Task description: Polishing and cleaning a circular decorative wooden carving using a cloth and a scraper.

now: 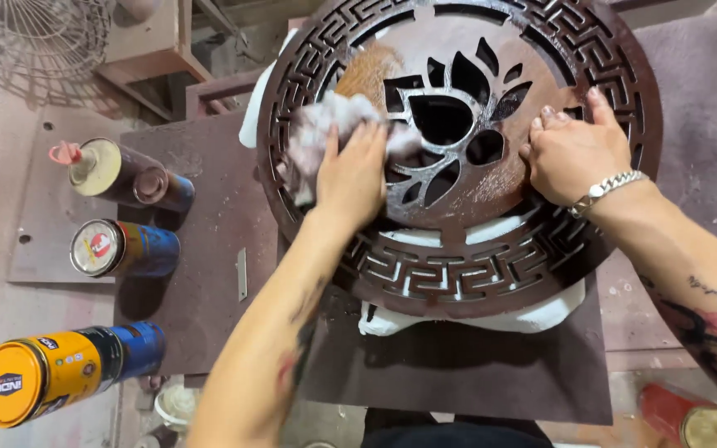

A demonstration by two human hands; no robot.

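Note:
A round rusty-brown metal plate [458, 274] with a cut-out flower in its middle and a fretwork border lies tilted on a white support [541, 319]. My left hand [354, 174] presses a crumpled grey-white cloth [321, 133] flat against the plate's left centre, fingers spread over it. My right hand [574, 153], with a silver bracelet at the wrist, rests flat on the plate's right side beside the flower cut-out, holding nothing.
Three spray cans stand at the left: one with a pink nozzle [126, 174], one with a white lid [122, 249], one with an orange cap [51, 373]. A brown board [201, 274] lies under the plate. A red can [695, 419] sits bottom right. A wire fan guard [35, 33] lies top left.

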